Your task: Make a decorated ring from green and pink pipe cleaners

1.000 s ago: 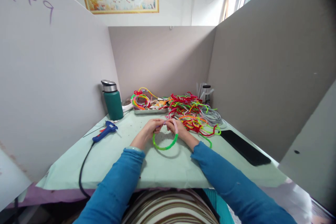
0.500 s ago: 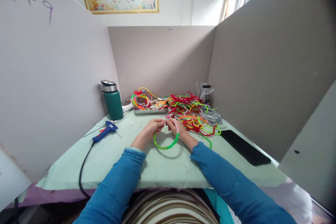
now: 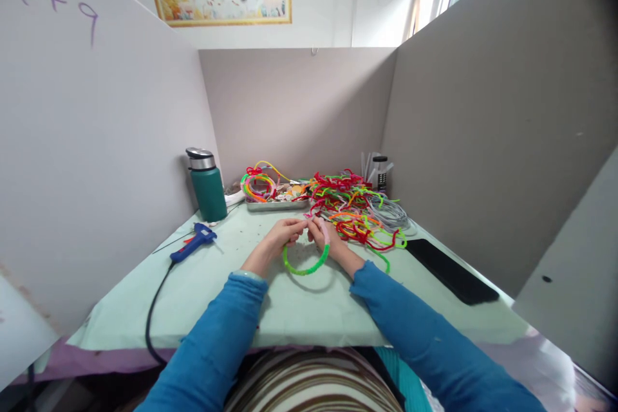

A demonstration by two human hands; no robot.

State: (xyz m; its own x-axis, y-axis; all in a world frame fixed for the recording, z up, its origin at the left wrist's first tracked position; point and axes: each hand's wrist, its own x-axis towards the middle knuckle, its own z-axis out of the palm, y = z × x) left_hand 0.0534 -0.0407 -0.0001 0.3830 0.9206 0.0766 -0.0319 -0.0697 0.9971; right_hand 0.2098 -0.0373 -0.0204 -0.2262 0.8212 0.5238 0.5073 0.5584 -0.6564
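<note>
Between my hands is a ring of fuzzy pipe cleaner (image 3: 305,271), green along the bottom and pale pink at the upper right. My left hand (image 3: 281,236) pinches its top from the left side. Close against those fingertips, my right hand (image 3: 324,236) grips the pink part at the top. A bit of pink shows just above the fingertips; the join itself is hidden by my fingers. The ring is held above the pale green table cover (image 3: 290,315), which carries its shadow.
A blue glue gun (image 3: 194,242) with a black cord lies left, near a green bottle (image 3: 207,187). Behind my hands are a metal tray (image 3: 277,206) with finished-looking rings, and a tangled heap of coloured pipe cleaners (image 3: 345,196). A black flat object (image 3: 451,270) lies right.
Almost nothing differs. My fingertips have shifted very slightly at the top of the ring, which stays in both hands.
</note>
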